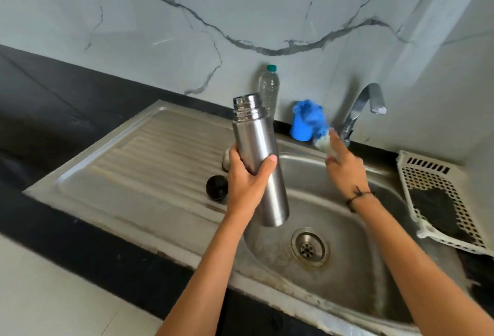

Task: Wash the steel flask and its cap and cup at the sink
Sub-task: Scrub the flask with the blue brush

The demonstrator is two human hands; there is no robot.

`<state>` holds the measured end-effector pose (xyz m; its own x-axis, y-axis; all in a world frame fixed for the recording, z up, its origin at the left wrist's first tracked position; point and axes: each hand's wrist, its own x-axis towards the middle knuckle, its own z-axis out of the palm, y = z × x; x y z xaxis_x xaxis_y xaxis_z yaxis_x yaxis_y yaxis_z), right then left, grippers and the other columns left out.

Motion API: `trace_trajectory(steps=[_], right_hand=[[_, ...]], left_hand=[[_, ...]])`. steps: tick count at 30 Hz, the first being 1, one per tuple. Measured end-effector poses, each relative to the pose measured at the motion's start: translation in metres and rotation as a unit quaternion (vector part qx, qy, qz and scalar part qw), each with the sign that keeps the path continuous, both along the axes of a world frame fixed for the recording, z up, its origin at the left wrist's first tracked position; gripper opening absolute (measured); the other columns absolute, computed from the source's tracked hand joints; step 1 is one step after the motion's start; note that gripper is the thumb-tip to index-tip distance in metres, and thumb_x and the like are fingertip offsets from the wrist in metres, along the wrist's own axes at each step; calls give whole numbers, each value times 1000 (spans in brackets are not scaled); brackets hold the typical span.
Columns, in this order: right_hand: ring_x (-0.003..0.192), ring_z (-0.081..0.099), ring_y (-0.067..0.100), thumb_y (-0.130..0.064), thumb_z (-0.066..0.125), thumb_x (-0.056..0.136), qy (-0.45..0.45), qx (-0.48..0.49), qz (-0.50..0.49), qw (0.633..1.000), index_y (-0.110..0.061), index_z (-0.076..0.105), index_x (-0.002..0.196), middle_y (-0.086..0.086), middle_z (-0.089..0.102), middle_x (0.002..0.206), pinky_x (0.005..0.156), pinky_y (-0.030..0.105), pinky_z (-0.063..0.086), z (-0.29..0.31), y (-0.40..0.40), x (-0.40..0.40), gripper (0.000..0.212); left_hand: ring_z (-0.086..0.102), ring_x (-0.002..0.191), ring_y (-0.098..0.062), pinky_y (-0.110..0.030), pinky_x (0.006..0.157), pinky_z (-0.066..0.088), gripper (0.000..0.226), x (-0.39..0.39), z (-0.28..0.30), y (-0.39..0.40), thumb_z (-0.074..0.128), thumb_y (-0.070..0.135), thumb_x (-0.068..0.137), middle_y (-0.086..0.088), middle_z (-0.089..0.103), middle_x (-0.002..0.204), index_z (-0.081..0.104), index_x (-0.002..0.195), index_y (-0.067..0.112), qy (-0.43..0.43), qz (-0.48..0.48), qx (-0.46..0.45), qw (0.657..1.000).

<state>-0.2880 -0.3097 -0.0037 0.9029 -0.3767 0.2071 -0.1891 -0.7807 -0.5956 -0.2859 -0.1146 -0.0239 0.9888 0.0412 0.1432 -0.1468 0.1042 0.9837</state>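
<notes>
From the head camera, the left hand point(247, 175) is wrapped round the middle of the steel flask point(258, 159), which is open-mouthed, nearly upright and held over the sink point(374, 269) basin. Just left of that grip a black cap point(216, 188) lies on the drainboard; a steel rim behind the knuckles may be the cup. The right hand point(346, 168) pinches a blue bottle brush point(316, 128) near the tap point(361, 105). A wet, smooth flask could slip through a one-handed hold and drop into the basin.
</notes>
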Motion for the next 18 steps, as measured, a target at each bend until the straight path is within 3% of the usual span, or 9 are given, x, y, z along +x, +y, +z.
trace_trajectory(steps=[2, 6, 8, 11, 14, 18], right_hand=[[100, 56, 43, -7, 42, 93, 27, -46, -17, 998, -31, 22, 149, 27, 58, 117, 83, 41, 44, 17, -12, 25, 63], [108, 53, 41, -8, 36, 94, 91, -106, -27, 990, -26, 19, 150, 27, 53, 124, 83, 37, 40, 44, -28, 78, 61], [108, 54, 40, -7, 36, 91, 133, -134, -23, 982, -23, 20, 148, 25, 53, 123, 80, 38, 41, 46, -35, 105, 61], [105, 55, 38, -10, 37, 90, 193, -181, 1, 964, -17, 29, 143, 23, 56, 121, 74, 36, 40, 40, -43, 138, 54], [107, 54, 34, -14, 38, 93, 254, -204, 9, 945, -9, 42, 134, 18, 55, 124, 77, 35, 41, 33, -47, 155, 42], [91, 51, 29, -10, 37, 91, 277, -228, 18, 933, -7, 46, 129, 16, 57, 118, 71, 33, 40, 31, -50, 165, 39]], left_hand=[[64, 92, -3, -18, 77, 48, 69, 7, -2, -16, 68, 52, 63, 5, 66, 106, 47, 121, 20, 30, -42, -21, 998], [64, 81, -2, -19, 70, 50, 27, 27, 3, -41, 66, 27, 88, 5, 64, 97, 51, 110, 24, 107, -94, -105, 984], [63, 85, -9, -27, 75, 53, 17, 33, 4, -48, 62, 28, 90, 3, 64, 96, 52, 103, 28, 159, -100, -142, 972], [64, 90, -16, -38, 85, 54, 17, 42, 1, -51, 62, 32, 89, -1, 65, 98, 54, 103, 27, 219, -103, -181, 953], [64, 90, -16, -37, 84, 54, 23, 50, -8, -49, 62, 33, 89, -2, 66, 99, 55, 108, 22, 237, -98, -184, 949], [65, 90, -16, -34, 79, 54, 21, 57, -16, -46, 62, 34, 89, -2, 66, 101, 54, 104, 23, 250, -96, -185, 946]])
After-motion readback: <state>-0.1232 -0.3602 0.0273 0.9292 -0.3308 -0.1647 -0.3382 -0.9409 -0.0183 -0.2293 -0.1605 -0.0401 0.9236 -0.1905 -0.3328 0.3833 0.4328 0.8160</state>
